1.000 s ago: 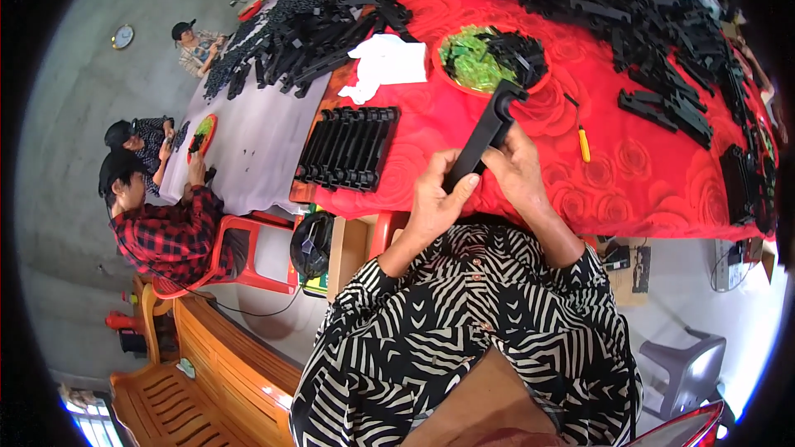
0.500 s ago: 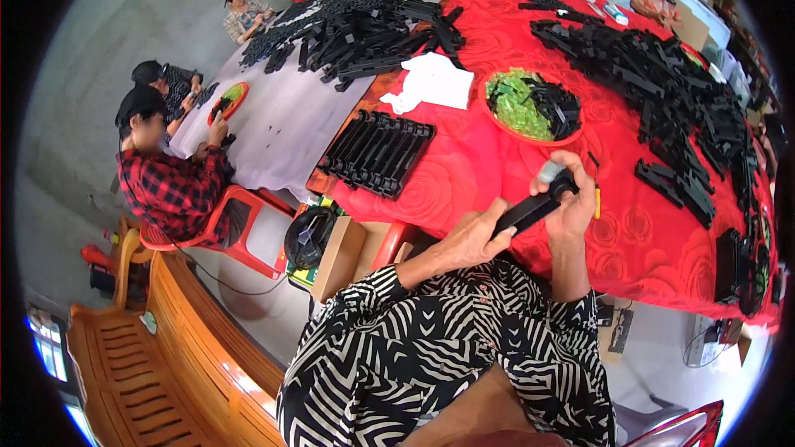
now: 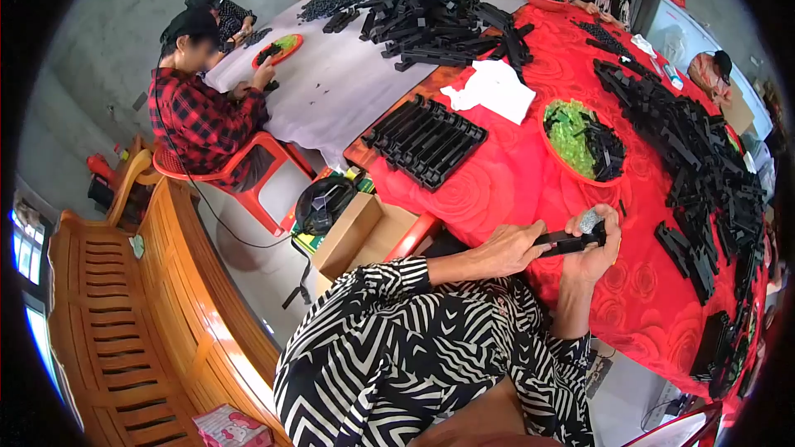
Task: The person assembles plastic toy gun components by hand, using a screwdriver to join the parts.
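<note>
Two hands (image 3: 553,247) on one black bar (image 3: 570,241)

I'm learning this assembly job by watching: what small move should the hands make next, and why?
Probably press the small grey piece under the right hand into the long black part; the left hand already steadies its other end.

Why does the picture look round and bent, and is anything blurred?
Head view: a fisheye lens bends straight edges such as the wooden bench toward a black rim. Daylight is soft and even, with no harsh glare on the red tablecloth. Both hands, left hand and right hand, look sharp on the black part; a co-worker's face is blurred.
</note>
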The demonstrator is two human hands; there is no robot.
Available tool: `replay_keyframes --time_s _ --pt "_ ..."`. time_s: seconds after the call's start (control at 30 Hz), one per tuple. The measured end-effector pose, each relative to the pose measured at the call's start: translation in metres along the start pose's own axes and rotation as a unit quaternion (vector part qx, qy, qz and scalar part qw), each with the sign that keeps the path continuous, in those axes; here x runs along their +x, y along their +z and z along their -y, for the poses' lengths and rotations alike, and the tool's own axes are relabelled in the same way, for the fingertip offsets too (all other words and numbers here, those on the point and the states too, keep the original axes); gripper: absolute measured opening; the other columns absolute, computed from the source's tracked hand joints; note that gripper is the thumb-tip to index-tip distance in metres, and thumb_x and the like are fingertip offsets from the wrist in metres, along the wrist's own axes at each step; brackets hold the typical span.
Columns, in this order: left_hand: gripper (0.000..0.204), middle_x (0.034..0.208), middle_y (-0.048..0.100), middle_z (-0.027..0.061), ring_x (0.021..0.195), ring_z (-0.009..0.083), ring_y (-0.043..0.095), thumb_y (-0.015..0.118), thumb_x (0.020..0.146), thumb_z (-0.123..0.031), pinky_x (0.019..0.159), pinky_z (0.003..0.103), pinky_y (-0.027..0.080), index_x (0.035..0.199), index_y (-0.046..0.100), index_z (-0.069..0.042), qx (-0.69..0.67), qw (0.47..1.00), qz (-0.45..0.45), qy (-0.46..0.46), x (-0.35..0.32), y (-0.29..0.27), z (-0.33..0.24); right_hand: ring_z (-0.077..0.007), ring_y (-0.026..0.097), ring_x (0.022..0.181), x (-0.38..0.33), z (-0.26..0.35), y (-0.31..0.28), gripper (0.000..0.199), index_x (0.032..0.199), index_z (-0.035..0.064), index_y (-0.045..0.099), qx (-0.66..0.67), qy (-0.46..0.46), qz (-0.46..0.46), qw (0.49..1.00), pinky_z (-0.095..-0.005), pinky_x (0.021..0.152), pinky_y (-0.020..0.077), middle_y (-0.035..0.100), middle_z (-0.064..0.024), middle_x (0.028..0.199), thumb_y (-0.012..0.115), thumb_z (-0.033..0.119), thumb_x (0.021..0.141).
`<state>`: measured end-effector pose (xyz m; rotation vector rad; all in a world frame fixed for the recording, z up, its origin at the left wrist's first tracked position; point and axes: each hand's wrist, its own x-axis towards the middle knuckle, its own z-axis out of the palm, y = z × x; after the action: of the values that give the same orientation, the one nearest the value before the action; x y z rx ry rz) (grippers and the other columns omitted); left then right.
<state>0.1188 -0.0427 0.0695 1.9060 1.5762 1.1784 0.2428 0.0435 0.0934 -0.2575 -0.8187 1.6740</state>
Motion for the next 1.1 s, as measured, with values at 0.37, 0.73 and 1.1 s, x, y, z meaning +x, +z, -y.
replay_keyframes --time_s 0.37,0.73,1.1 --pt "0.021 0.058 0.050 0.0234 0.060 0.0443 0.053 0.055 0.086 -0.016 0.052 0.051 0.036 0.095 0.044 0.000 -0.084 0.996 0.012 -0.028 0.001 0.017 0.012 -0.0162 0.047 0.054 -0.003 -0.008 -0.003 0.021 0.092 0.0030 0.052 -0.045 0.024 -0.093 0.994 -0.0309 0.054 0.0428 0.049 -0.0046 0.066 0.049 0.023 0.089" --pt "0.017 0.062 0.052 0.0212 0.061 0.0423 0.054 0.050 0.089 -0.012 0.053 0.048 0.037 0.098 0.042 0.000 -0.092 0.995 0.028 0.015 0.001 0.021 0.018 -0.0149 0.049 0.055 0.001 -0.007 -0.007 0.022 0.093 0.0023 0.054 -0.085 0.034 -0.092 0.992 -0.0294 0.054 0.0444 0.050 -0.0044 0.068 0.050 0.024 0.090" --pt "0.015 0.061 0.053 0.0137 0.057 0.0278 0.060 0.046 0.092 -0.011 0.051 0.041 0.044 0.101 0.040 0.000 -0.153 0.978 0.121 -0.074 -0.001 0.024 0.017 -0.0127 0.047 0.053 0.018 0.002 -0.029 0.018 0.097 0.0006 0.053 -0.074 0.078 0.072 0.992 -0.0294 0.054 0.0428 0.050 -0.0042 0.066 0.050 0.017 0.090"
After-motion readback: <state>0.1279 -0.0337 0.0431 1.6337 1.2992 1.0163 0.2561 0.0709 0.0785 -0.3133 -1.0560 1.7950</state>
